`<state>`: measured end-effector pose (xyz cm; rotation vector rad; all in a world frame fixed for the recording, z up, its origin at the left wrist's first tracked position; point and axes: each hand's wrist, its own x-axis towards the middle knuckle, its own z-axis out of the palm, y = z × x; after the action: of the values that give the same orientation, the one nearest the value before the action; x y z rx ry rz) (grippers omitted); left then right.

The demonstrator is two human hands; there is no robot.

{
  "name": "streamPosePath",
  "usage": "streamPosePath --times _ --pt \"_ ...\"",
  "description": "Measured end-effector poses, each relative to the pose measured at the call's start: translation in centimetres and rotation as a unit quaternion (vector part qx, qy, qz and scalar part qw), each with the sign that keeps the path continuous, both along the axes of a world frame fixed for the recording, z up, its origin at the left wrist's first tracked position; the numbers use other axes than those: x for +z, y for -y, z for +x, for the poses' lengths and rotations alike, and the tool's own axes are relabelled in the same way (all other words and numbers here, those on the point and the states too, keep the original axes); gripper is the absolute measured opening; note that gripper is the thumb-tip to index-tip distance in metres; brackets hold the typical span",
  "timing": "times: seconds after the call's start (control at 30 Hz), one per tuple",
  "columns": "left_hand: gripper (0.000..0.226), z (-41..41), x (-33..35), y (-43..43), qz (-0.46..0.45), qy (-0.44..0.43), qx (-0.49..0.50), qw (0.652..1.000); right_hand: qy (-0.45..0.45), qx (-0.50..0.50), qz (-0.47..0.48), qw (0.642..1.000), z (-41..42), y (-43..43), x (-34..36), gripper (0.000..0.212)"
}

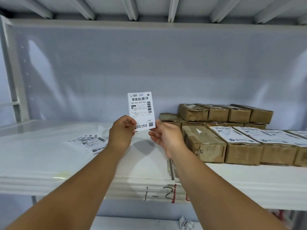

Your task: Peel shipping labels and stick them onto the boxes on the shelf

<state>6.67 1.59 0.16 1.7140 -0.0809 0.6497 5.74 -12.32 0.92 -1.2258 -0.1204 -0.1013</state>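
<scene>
Holding a shipping label (141, 110) upright above the shelf (49, 163), the left hand (122, 131) pinches its lower left corner between thumb and curled fingers in the head view. The printed face, with barcodes and a QR code, is turned toward the camera. The small print is too fine to read, and the lower left part is hidden behind the fingers. The right hand (166, 136) sits just beside the label's lower right corner, fingers loose and spread, gripping nothing visible. Whether its thumb touches the paper edge I cannot tell.

Left of the left hand, a loose pile of labels (89, 143) lies flat on the shelf, its near corner covered by the wrist.

To the right stand brown boxes. The bare box (204, 145) nearest the hands has no label on top and a scribble on its front that I cannot read. Beside it sit the labelled boxes (244, 151), 2 fully in view and another cut off by the right edge. Behind them, the back boxes (224, 113) show 4 in a top row, resting on a lower layer that is mostly hidden.

A handwritten mark (158, 193) reading "1-2" is on the shelf's front edge, with red strokes beside it partly behind the right forearm. Crumpled paper (185, 223) lies on the level below, clipped by the bottom edge.
</scene>
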Motion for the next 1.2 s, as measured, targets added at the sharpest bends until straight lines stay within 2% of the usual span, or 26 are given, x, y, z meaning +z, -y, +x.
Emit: streamPosePath --times 0.07,0.1,0.2,0.33,0.5,0.67,1.03,1.2 --pt "0.031 -0.2 -0.1 0.2 0.040 0.008 0.000 0.999 -0.002 0.000 -0.001 1.000 -0.1 0.0 -0.2 0.013" --pt "0.029 -0.2 -0.3 0.3 0.093 0.034 0.026 0.995 -0.004 -0.002 -0.004 1.000 -0.1 0.0 -0.2 0.014" --pt "0.013 -0.1 -1.0 0.8 0.237 0.139 0.121 0.954 0.000 -0.003 -0.006 1.000 0.0 0.0 -0.2 0.017" --pt "0.011 0.1 -1.1 1.2 0.336 0.204 0.123 0.911 0.011 0.013 -0.007 1.000 0.1 0.0 -0.3 0.015" --pt "0.014 -0.6 -0.7 1.4 0.330 0.181 0.096 0.922 0.019 0.041 0.002 0.999 0.2 0.1 -0.3 0.016" --pt "0.016 -0.6 -0.8 1.2 0.327 0.183 0.116 0.920 0.028 0.073 0.015 0.997 -0.1 0.2 -0.2 0.019" --pt "0.022 -1.1 -0.6 1.4 0.323 0.135 0.121 0.929 0.033 0.069 0.014 0.997 -0.4 0.0 -0.2 0.018" --pt "0.019 -1.0 -0.6 1.4 0.332 0.151 0.120 0.924 0.029 0.068 0.019 0.997 -0.6 0.1 0.0 0.015"
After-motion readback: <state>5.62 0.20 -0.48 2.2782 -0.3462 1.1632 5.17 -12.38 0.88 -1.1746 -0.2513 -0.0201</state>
